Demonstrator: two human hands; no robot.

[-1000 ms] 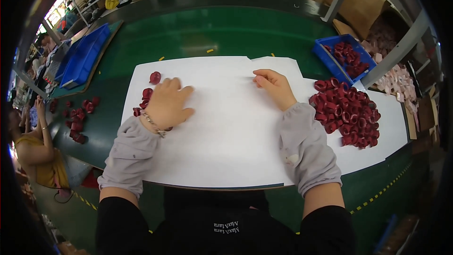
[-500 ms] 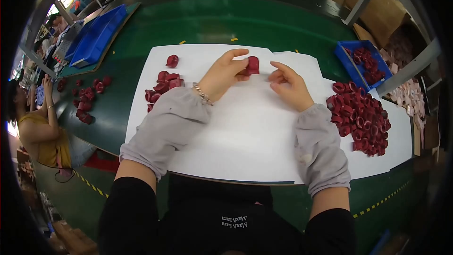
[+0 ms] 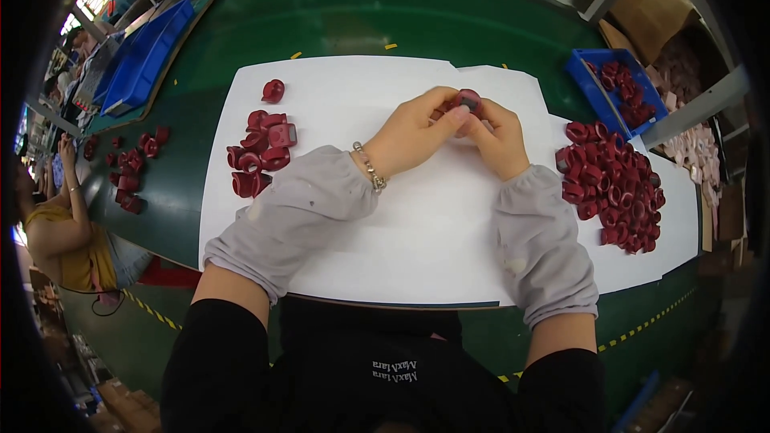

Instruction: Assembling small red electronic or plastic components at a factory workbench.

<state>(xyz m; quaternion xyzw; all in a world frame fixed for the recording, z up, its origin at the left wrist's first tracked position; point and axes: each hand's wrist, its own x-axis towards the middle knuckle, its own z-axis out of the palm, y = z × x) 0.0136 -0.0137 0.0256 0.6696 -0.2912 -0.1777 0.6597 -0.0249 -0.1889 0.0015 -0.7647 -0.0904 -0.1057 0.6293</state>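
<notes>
Above the upper middle of the white sheet (image 3: 393,232), a small dark red ring-shaped part (image 3: 468,98) with a dark greyish face is held between both hands. My left hand (image 3: 411,133) pinches it from the left with thumb and fingers. From the right, my right hand (image 3: 503,141) closes on it too, and the fingertips of both hands nearly meet. The fingers hide the part's lower portion. Several similar red parts (image 3: 266,144) lie in a loose group left of my left hand, with a single red part (image 3: 273,91) beyond them. A large heap of them (image 3: 613,184) sits right of my right hand.
A blue bin (image 3: 659,110) holding more red parts stands at the far right, near a grey metal post (image 3: 699,106). Blue trays (image 3: 152,56) stand far left. On the green table (image 3: 172,192), a scatter of red parts (image 3: 128,168) lies before another person (image 3: 64,232).
My right hand has moved in from the right and closed on the ring-shaped part. My left hand has carried it rightward. The view has shifted slightly.
</notes>
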